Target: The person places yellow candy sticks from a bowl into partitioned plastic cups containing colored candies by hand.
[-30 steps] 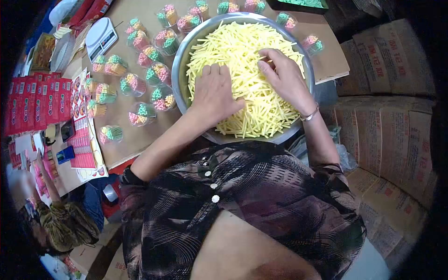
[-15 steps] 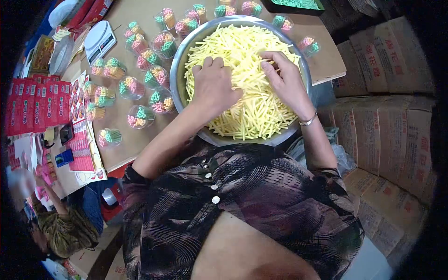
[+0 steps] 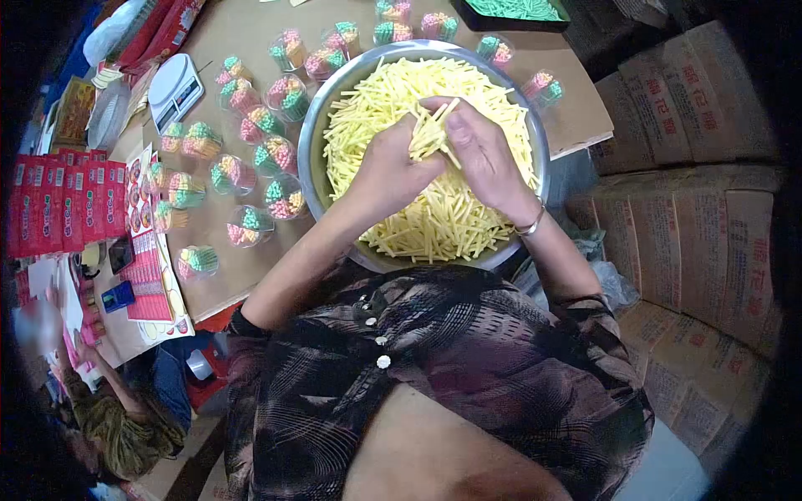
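Note:
A wide metal bowl (image 3: pixel 312 167) is heaped with thin yellow sticks (image 3: pixel 376 92). Over the middle of the heap, my left hand (image 3: pixel 391 171) and my right hand (image 3: pixel 489 159) come close together and hold a small bunch of yellow sticks (image 3: pixel 431 134) between them. The fingers of my left hand curl behind the bunch and are partly hidden. My right thumb lies against the bunch's right side. Clear cups of pink, green and orange sticks (image 3: pixel 284 154) stand left of the bowl and behind it.
A white scale (image 3: pixel 174 88) and red packets (image 3: pixel 71 200) lie at the left. A black tray of green sticks (image 3: pixel 518 10) is at the back. Cardboard boxes (image 3: pixel 660 234) are stacked at the right. Another person's sleeve (image 3: pixel 125 426) shows at the lower left.
My two hands have come together from opposite sides of the heap and now hold a bunch of yellow sticks between them. The view has shifted slightly.

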`<act>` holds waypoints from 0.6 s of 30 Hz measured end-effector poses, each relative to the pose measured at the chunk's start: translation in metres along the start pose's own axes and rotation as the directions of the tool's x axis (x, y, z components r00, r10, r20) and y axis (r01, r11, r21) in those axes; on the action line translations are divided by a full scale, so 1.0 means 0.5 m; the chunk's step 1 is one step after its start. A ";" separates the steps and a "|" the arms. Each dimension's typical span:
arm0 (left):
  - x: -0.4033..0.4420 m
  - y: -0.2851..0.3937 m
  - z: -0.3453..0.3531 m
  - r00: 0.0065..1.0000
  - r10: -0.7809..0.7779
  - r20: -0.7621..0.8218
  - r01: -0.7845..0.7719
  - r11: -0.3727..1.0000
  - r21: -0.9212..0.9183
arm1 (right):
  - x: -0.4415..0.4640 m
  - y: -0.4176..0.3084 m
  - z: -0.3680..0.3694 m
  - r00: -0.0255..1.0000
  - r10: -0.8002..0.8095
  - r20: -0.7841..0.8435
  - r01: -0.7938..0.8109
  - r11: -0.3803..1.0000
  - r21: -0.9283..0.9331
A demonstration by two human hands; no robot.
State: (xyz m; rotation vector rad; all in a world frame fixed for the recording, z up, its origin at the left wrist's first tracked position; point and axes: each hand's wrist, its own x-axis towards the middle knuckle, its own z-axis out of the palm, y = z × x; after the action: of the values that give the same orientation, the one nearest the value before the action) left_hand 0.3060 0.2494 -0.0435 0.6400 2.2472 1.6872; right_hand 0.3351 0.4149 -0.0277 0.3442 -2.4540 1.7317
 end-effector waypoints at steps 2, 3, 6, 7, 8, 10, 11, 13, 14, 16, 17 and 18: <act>0.002 -0.001 0.001 1.000 0.017 -0.023 -0.018 1.000 -0.014 | 0.004 -0.007 0.003 0.997 0.060 0.052 -0.060 0.998 0.004; 0.003 -0.005 -0.001 0.999 0.020 -0.026 -0.020 1.000 -0.013 | 0.006 -0.006 0.006 0.997 0.056 0.053 -0.057 0.998 0.003; 0.009 -0.018 -0.005 0.999 -0.043 -0.013 0.043 0.998 0.049 | 0.005 0.008 0.015 0.999 -0.039 0.007 0.040 0.998 -0.048; 0.011 -0.019 -0.005 0.998 -0.063 -0.008 0.063 0.996 0.070 | 0.006 0.009 0.016 0.997 -0.072 -0.010 0.071 0.995 -0.067; 0.012 -0.017 -0.004 0.998 -0.060 -0.008 0.061 0.996 0.069 | 0.007 0.003 0.018 0.997 -0.073 -0.010 0.072 0.995 -0.069; 0.014 -0.009 0.000 0.998 -0.046 0.049 0.037 0.984 0.174 | 0.007 -0.022 0.025 0.999 -0.011 -0.042 0.002 0.980 -0.197; 0.014 -0.005 0.002 0.996 -0.043 0.078 0.024 0.974 0.225 | 0.006 -0.033 0.029 0.998 0.019 -0.061 -0.034 0.965 -0.258; 0.009 -0.004 0.004 0.993 -0.042 0.106 0.011 0.961 0.275 | 0.006 -0.032 0.031 0.996 0.048 -0.080 -0.072 0.946 -0.318; 0.006 -0.007 0.007 0.996 -0.025 0.081 0.005 0.970 0.244 | 0.009 -0.016 0.029 0.997 0.044 -0.056 -0.057 0.965 -0.258; 0.004 -0.014 0.011 0.999 0.010 0.032 -0.015 0.983 0.184 | 0.017 0.017 0.025 1.000 0.028 -0.012 -0.030 0.990 -0.135; 0.004 -0.015 0.012 1.000 0.026 0.007 -0.027 0.988 0.155 | 0.019 0.025 0.022 1.000 0.019 0.008 -0.018 0.997 -0.073; 0.006 -0.011 0.009 1.000 0.028 0.008 -0.028 0.988 0.155 | 0.019 0.023 0.021 1.000 0.019 0.007 -0.018 0.997 -0.074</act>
State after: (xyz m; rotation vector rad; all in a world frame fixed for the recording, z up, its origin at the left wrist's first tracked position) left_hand 0.3047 0.2533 -0.0499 0.7133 2.3928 1.5315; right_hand 0.3235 0.4075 -0.0399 0.3225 -2.5263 1.6445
